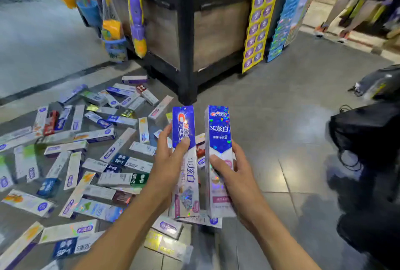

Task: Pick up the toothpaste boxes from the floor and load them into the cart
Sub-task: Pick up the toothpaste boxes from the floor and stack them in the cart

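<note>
The scene was fairly dim indoors, with cool overhead light that left soft white glare patches on the glossy floor tiles at lower right and sparkled off the holographic faces of the two toothpaste boxes held at centre. Those boxes were sharp enough to read, while the upper left, the upper right corner and the dark shape at the right edge were smeared by motion blur. Straight lines bowed toward the frame edges from the wide-angle lens.
</note>
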